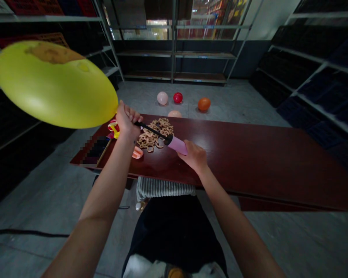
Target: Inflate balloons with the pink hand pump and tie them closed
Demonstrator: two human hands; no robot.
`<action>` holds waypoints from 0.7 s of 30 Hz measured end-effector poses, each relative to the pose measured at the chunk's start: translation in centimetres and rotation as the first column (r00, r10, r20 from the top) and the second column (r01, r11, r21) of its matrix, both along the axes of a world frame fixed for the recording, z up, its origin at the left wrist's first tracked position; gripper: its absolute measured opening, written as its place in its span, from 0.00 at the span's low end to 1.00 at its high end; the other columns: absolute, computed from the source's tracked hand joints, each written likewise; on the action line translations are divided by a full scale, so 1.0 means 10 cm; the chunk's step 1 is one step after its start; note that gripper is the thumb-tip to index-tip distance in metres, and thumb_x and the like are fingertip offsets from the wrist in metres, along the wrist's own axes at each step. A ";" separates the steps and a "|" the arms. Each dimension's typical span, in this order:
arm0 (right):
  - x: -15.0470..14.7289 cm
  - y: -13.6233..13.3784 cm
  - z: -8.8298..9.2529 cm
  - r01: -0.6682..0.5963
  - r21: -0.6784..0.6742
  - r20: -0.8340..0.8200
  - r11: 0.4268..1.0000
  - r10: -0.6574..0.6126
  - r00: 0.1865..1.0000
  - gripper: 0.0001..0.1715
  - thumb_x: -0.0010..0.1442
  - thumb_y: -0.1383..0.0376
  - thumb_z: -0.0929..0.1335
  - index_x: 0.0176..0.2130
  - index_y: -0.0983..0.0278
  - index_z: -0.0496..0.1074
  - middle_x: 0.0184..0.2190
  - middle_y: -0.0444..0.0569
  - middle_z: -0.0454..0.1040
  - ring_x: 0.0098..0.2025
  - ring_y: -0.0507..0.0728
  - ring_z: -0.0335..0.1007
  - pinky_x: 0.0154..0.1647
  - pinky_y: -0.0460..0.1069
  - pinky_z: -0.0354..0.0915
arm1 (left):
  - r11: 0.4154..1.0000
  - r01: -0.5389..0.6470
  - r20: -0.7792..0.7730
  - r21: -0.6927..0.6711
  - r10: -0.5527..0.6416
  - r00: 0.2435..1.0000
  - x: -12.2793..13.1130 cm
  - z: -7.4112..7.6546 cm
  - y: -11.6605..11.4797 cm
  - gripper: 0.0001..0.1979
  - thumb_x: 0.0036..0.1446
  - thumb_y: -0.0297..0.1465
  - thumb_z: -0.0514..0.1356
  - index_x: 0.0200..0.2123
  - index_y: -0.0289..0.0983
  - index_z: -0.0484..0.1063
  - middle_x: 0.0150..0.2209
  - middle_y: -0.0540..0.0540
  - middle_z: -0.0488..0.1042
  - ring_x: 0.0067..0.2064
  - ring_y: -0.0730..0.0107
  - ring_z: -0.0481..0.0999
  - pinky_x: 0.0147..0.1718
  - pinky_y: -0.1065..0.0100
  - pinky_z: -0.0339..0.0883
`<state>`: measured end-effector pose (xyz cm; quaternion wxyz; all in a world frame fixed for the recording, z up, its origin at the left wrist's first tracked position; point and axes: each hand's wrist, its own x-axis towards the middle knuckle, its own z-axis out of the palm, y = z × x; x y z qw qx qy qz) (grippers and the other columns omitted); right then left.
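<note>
A large inflated yellow balloon [55,85] with a brownish patch on its top fills the upper left. My left hand [128,119] is closed around its neck, where the end of a black rod also enters the fingers. That rod belongs to a hand balloon pump [176,144] with a pink barrel. Around the barrel's near end my right hand [193,155] is wrapped. The balloon's neck and the pump's tip are hidden inside my left hand. Below the rod, a heap of tan curled strips [151,136] lies on the dark red table [249,154].
Red and yellow crumpled pieces [114,129], a salmon-coloured piece [137,153] and a dark flat object [95,151] lie at the table's left. White [162,98], red [178,97] and orange [203,104] balloons rest on the floor beyond. A grey ribbed cushion [165,187] is at the near edge. Shelves surround the area.
</note>
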<state>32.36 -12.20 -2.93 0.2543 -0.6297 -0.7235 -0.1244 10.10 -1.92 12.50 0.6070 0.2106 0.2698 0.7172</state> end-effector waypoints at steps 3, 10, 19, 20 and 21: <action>0.02 0.02 -0.01 0.052 0.032 -0.025 0.998 -0.051 0.998 0.20 0.60 0.57 0.70 0.49 0.64 0.72 0.37 0.51 0.80 0.36 0.58 0.75 0.34 0.49 0.59 | 1.000 0.003 0.023 0.003 -0.003 1.000 0.12 -0.02 0.08 0.26 0.69 0.35 0.53 0.20 0.39 0.47 0.13 0.57 0.46 0.14 0.80 0.45 0.15 0.73 0.46; 0.07 0.04 -0.06 0.121 0.084 -0.076 0.989 -0.114 0.991 0.22 0.60 0.56 0.70 0.50 0.64 0.71 0.37 0.52 0.80 0.36 0.60 0.76 0.33 0.50 0.60 | 0.999 0.049 0.020 -0.010 -0.048 0.999 0.65 -0.18 0.06 0.27 0.69 0.39 0.55 0.19 0.39 0.48 0.12 0.57 0.46 0.13 0.79 0.45 0.14 0.72 0.45; 0.12 0.04 -0.10 0.168 0.089 -0.102 0.982 -0.158 0.982 0.24 0.60 0.53 0.69 0.51 0.65 0.71 0.36 0.53 0.79 0.36 0.60 0.76 0.33 0.50 0.60 | 0.990 0.142 0.030 -0.010 -0.142 0.989 1.10 -0.41 -0.17 0.27 0.72 0.35 0.50 0.18 0.38 0.49 0.11 0.57 0.46 0.12 0.79 0.46 0.13 0.72 0.42; 0.11 0.04 -0.09 0.160 0.080 -0.095 0.984 -0.153 0.984 0.24 0.60 0.53 0.69 0.51 0.65 0.71 0.36 0.53 0.79 0.36 0.60 0.76 0.33 0.50 0.60 | 0.990 0.136 0.032 -0.024 -0.135 0.990 1.08 -0.41 -0.16 0.27 0.72 0.34 0.49 0.18 0.38 0.48 0.11 0.56 0.46 0.12 0.79 0.46 0.13 0.71 0.42; 0.10 0.04 -0.08 0.149 0.070 -0.087 0.986 -0.143 0.986 0.24 0.61 0.53 0.69 0.51 0.65 0.71 0.36 0.53 0.80 0.36 0.60 0.76 0.33 0.50 0.60 | 0.991 0.127 0.036 -0.041 -0.125 0.991 1.05 -0.41 -0.15 0.27 0.72 0.33 0.49 0.18 0.38 0.48 0.11 0.56 0.45 0.12 0.79 0.46 0.13 0.71 0.43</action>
